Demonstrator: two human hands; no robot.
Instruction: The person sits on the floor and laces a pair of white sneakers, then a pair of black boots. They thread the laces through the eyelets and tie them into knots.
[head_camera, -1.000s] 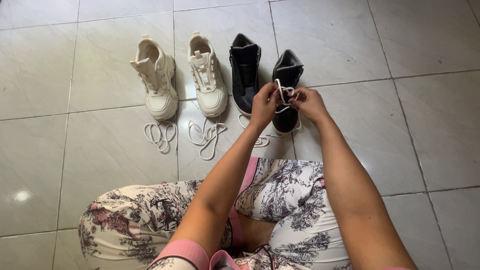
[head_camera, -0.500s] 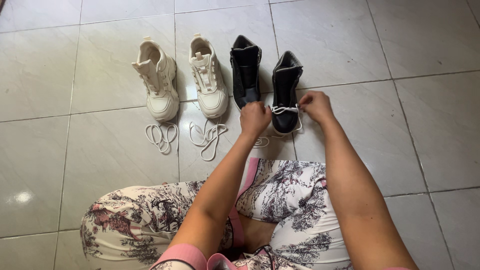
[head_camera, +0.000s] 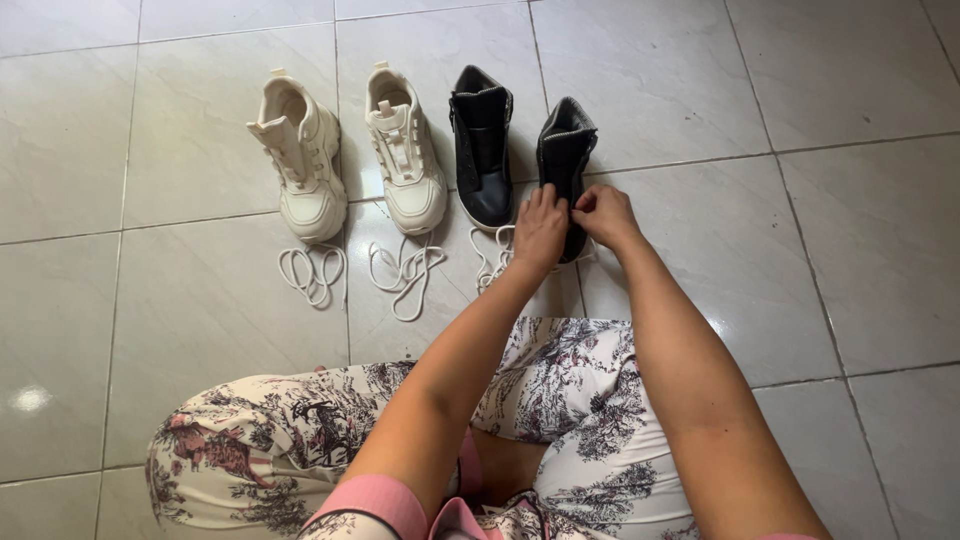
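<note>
So both hands were down on the right-hand black high-top sneaker with the zip-trimmed collar, which stood upright on the glossy pale tiled floor. The left hand lay over the front of that sneaker with its fingers curled down onto the toe area; it covered whatever was under it, so I couldn't tell if it actually pinched a lace. The right hand sat right beside it, touching the same sneaker from the other side, fingers bent in and thumb tucked toward the left hand, also too hidden to say what it had hold of.

Just left of that sneaker stood the matching second black high-top sneaker, nearly touching it. A loose white shoelace lay in loops on the floor just in front of that one, next to the left wrist. Further left of the black pair stood two cream chunky-soled sneakers, each with its own tangle of white lace on the floor in front of it. Nearest the camera were knees in floral printed trousers
</note>
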